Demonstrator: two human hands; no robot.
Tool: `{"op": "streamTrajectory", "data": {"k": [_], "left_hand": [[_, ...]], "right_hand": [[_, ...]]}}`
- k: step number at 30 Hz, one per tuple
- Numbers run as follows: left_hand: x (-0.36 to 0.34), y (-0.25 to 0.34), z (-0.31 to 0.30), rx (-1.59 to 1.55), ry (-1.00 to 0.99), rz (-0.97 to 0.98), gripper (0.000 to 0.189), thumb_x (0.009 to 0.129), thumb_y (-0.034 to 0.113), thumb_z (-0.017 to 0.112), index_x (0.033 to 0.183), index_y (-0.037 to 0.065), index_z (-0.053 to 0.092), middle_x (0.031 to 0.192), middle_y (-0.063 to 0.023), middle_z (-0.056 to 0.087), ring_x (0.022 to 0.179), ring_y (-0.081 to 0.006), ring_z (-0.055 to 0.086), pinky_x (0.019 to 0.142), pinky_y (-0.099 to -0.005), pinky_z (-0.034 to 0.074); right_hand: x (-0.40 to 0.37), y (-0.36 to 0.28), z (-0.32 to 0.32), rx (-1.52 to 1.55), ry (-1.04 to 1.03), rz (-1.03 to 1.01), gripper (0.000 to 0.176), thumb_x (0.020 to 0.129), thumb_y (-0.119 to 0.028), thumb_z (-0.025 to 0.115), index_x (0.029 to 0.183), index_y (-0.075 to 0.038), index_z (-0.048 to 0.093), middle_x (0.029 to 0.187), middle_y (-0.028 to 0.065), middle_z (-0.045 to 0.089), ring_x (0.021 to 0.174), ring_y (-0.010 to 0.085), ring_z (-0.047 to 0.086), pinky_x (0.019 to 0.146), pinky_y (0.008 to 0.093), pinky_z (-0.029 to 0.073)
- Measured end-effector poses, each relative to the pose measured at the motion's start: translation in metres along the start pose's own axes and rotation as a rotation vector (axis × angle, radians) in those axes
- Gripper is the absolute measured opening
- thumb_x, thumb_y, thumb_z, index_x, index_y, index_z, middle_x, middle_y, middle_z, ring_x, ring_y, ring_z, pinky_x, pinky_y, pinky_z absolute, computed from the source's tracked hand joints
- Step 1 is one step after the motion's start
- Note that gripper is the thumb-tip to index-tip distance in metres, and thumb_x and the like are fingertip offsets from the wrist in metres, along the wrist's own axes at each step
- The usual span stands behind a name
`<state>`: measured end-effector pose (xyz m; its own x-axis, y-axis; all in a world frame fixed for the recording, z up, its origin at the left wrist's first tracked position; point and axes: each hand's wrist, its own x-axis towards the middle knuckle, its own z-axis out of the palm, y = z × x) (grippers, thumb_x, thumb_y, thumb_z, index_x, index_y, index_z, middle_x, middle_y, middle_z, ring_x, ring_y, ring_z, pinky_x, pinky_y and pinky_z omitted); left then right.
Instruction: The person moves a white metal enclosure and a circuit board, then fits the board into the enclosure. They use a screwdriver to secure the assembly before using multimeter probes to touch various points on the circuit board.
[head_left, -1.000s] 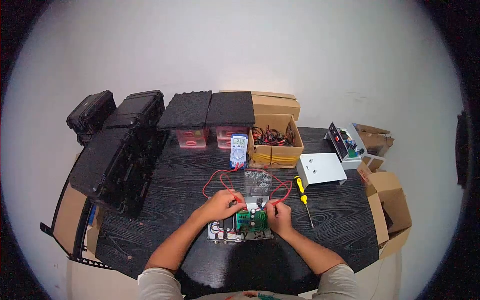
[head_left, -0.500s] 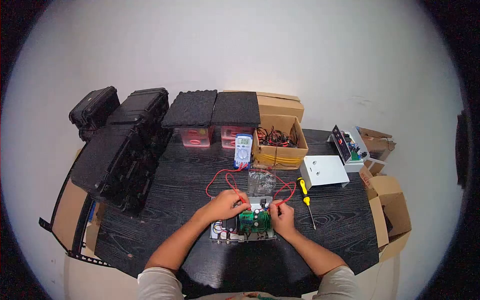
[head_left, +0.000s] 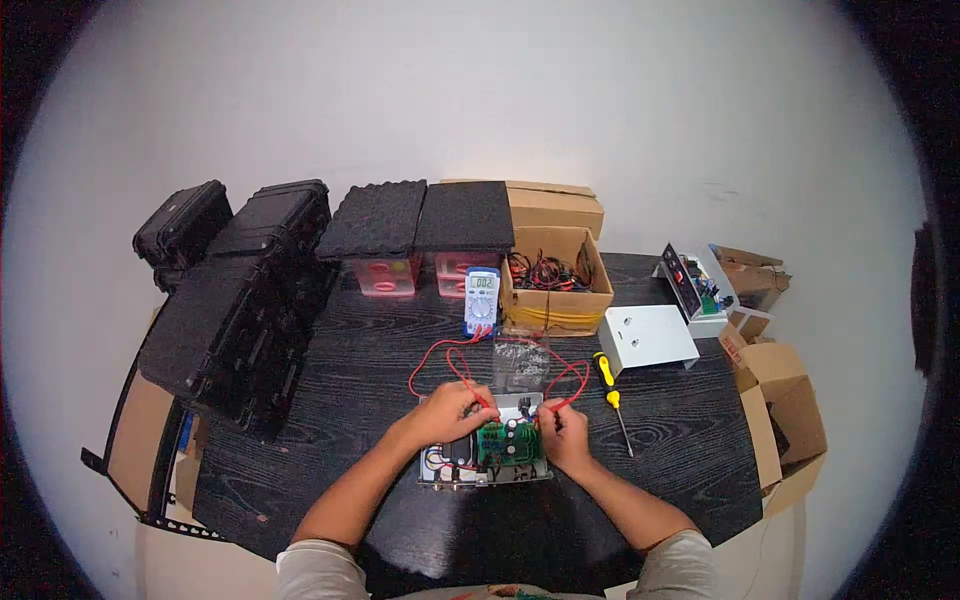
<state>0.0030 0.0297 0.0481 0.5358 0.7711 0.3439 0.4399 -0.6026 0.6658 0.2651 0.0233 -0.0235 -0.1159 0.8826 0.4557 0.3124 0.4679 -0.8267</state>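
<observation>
The person is at the probing step of a meter check on the green circuit board, which sits in an open metal chassis on the dark surface, close to the near edge and right in front of them.

The left hand is closed in a pinch on the left probe and angles its tip down toward the top edge of the board. The right hand grasps the right probe in the same way at the board's right side. Exactly which contacts the tips touch is too small to tell.

Red leads loop from both probes back to the multimeter, which stands propped behind the board with its display lit. Its digits are too small to read with confidence.

A clear plastic bag lies between the meter and the board. A yellow-handled screwdriver lies untouched just to the right.

The next move probably calls for steady hands. Both tips must stay seated on their points while the eyes lift to the display, and neither tip should slip and bridge neighbouring contacts.
</observation>
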Motion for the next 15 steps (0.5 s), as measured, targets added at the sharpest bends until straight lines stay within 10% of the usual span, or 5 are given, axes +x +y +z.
{"op": "streamTrajectory", "data": {"k": [15], "left_hand": [[0.0004, 0.0004, 0.0014, -0.014, 0.018, 0.014, 0.017, 0.098, 0.022, 0.069, 0.098, 0.005, 0.072, 0.09, -0.0128, 0.073, 0.086, -0.0315, 0.072, 0.078, -0.0416, 0.055]], "right_hand": [[0.0004, 0.0003, -0.0008, -0.05, 0.012, -0.021, 0.011, 0.101, -0.01, 0.065, 0.095, -0.001, 0.066, 0.068, 0.0069, 0.067, 0.058, 0.0118, 0.064, 0.055, 0.0291, 0.05]]}}
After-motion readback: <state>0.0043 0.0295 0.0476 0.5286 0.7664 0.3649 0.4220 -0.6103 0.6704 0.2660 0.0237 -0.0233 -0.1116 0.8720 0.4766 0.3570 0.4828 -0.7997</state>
